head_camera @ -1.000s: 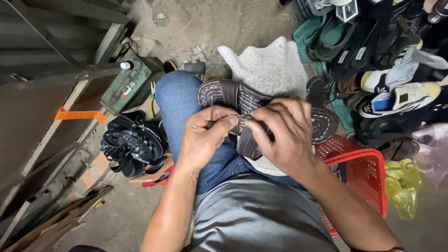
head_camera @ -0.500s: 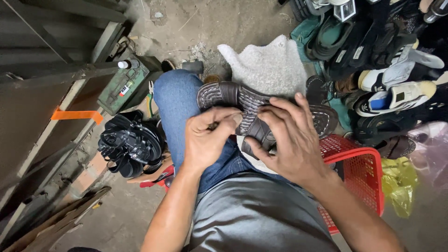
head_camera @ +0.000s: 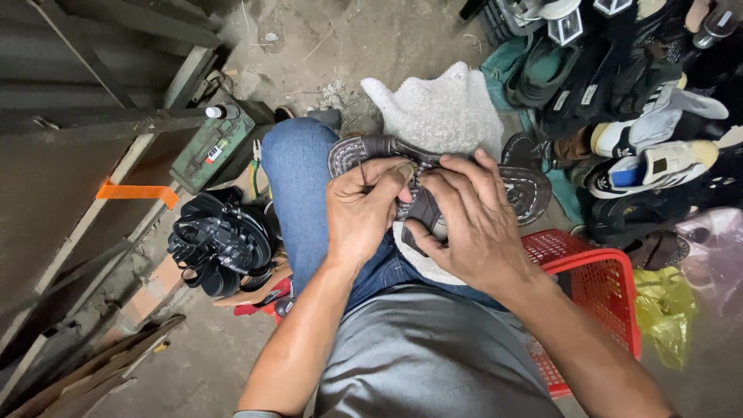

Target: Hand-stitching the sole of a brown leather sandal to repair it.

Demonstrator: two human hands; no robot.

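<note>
Hands met over a dark sandal point(head_camera: 433, 182) that lay across the person's lap, on the blue-jeaned thigh and a pale fleecy cloth point(head_camera: 441, 116). The left hand point(head_camera: 360, 213) gripped the sandal near its heel end, thumb and forefinger pinched close at the strap; a thin dark line ran down from that pinch, thread perhaps, though it was too fine to be sure. The right hand point(head_camera: 472, 224) closed over the strap and sole from the other side, fingers spread, fingertips touching the left hand's. Both hands were thus clamped on the sandal, together at its middle.

Work of this kind looked to be fine handling at the strap, and doing it well probably called for the right hand to pin the sole flat against the thigh while the left pinch did the small pulling, in line with the strap and not across it. A slack hold would likely let the sandal twist on the cloth.

A red basket point(head_camera: 600, 306) stood just beside the right forearm, a heap of black sandals point(head_camera: 220, 244) lay left of the knee, and a green box point(head_camera: 213, 151) sat beyond it.
</note>
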